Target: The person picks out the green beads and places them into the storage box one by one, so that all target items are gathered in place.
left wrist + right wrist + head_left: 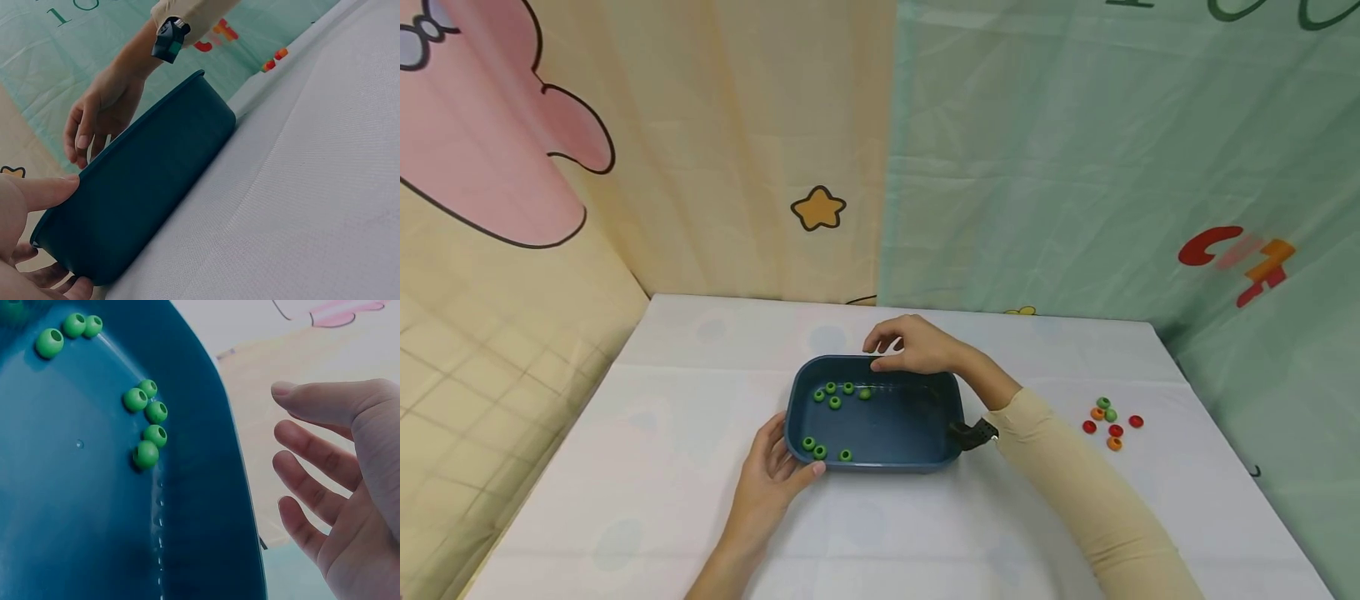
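A dark blue rectangular tray (895,429) stands on the white table. Inside it lie several green beads (145,454) with holes, some along the far side and some near the front left corner. My left hand (766,482) grips that corner, its thumb (56,189) at the rim and its fingers around the outer wall. Over the far rim hovers my right hand (917,346), with loosely bent fingers and nothing between them. In the right wrist view, its thumb (319,400) and fingers are spread beside the tray wall.
To the right of the tray, several loose beads lie on the table: red (1136,422), orange (1115,444) and green (1103,402). A black wrist camera (973,434) on the right forearm overlaps the tray's right end. Printed curtains (1000,167) hang behind the table.
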Demonstrator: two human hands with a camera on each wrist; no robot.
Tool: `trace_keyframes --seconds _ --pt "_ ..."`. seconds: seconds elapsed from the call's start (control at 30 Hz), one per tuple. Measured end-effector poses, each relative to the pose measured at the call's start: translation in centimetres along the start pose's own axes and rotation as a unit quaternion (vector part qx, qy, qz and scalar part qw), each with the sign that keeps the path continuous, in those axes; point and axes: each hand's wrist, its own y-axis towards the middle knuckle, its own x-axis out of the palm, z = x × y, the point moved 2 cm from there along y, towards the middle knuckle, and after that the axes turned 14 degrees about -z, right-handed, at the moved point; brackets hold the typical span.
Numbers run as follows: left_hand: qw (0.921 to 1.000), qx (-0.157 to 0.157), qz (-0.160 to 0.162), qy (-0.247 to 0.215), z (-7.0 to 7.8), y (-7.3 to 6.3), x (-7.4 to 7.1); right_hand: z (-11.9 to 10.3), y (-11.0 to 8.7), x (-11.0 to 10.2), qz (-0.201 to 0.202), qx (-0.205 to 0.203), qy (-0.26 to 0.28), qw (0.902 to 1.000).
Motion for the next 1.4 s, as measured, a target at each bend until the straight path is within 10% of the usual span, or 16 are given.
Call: trace_keyframes --seconds 0.47,1.4 --pt "1.0 0.008 -0.001 -0.004 0.3 0.0 0.1 1.0 -2.1 -0.3 0.018 0.039 0.012 0.999" --pt "1.0 -0.004 0.003 0.004 0.5 0.0 0.2 5.5 -12.9 -1.1 0.088 0.129 0.021 0.9875"
